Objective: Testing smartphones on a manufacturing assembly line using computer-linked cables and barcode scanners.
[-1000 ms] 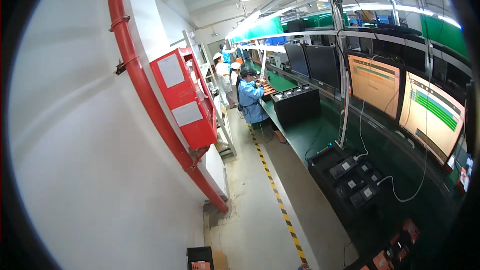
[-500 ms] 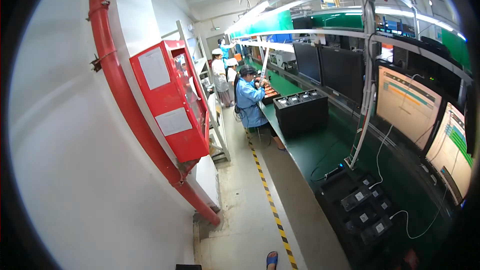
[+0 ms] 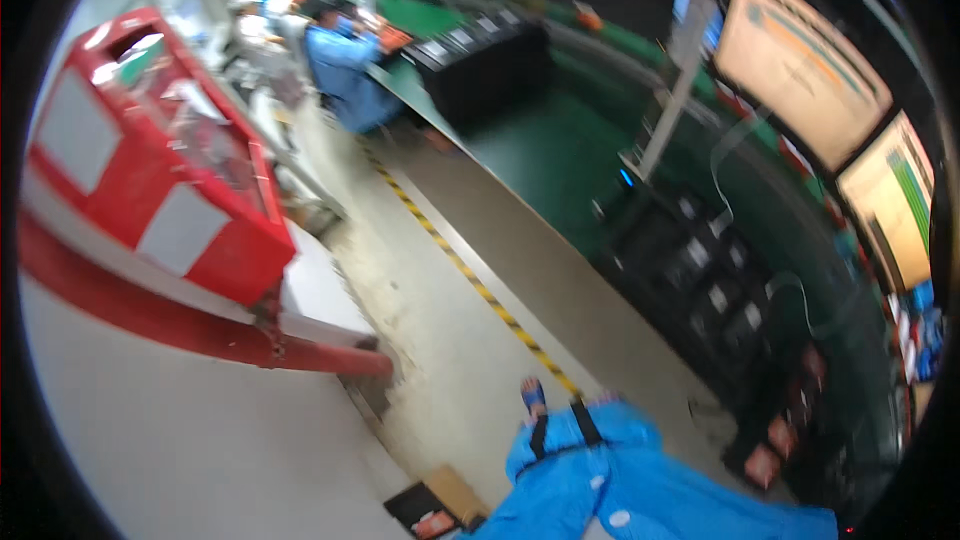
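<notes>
Neither of the hands in view, so grip cannot be told; blue smooth-cloth garment (image 3: 620,480) fills lower frame, boxy black units (image 3: 700,280) lie along green bench (image 3: 540,150) edge, blurred.

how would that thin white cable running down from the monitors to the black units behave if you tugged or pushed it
The white cable would probably be floppy: it hangs in loose curves rather than straight lines. It looks thin, so likely light for its length. It would probably drag or snag rather than slide freely, since it drops among the black units on the green bench. Motion blur hides its ends.
</notes>
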